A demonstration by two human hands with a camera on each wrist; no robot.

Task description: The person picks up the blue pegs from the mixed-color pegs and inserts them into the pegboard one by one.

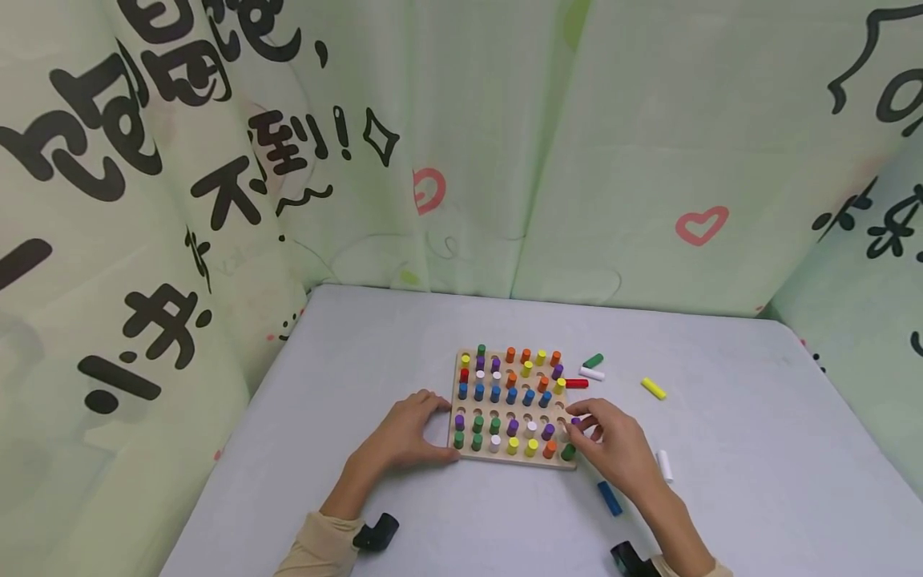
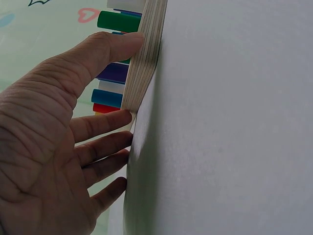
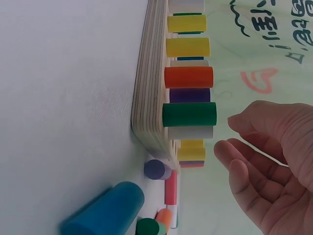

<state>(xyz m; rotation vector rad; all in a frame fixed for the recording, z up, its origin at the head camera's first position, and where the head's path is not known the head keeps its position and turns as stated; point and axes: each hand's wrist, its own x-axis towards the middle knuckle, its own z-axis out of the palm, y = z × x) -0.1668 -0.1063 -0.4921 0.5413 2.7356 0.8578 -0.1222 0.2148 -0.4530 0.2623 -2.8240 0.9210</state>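
A wooden pegboard (image 1: 505,460) stands on the table with rows of coloured pegs upright in its holes. At its left side my left hand (image 1: 407,433) rests against the edge, thumb at the near corner and the other fingers spread along the side. My right hand (image 1: 620,449) hovers by the board's right end, fingers loosely bent, a gap between thumb and fingertips. In the right wrist view nothing shows between them. Nearest those fingertips are a green peg (image 3: 190,114) at the board's corner and a white peg (image 3: 195,132) partly hidden behind it.
Loose pegs lie right of the board: a blue one (image 1: 609,498), a white one (image 1: 664,466), a yellow one (image 1: 653,389), a red one (image 1: 577,384), another white one (image 1: 592,374) and a green one (image 1: 594,361). A printed curtain (image 1: 613,160) hangs behind the table.
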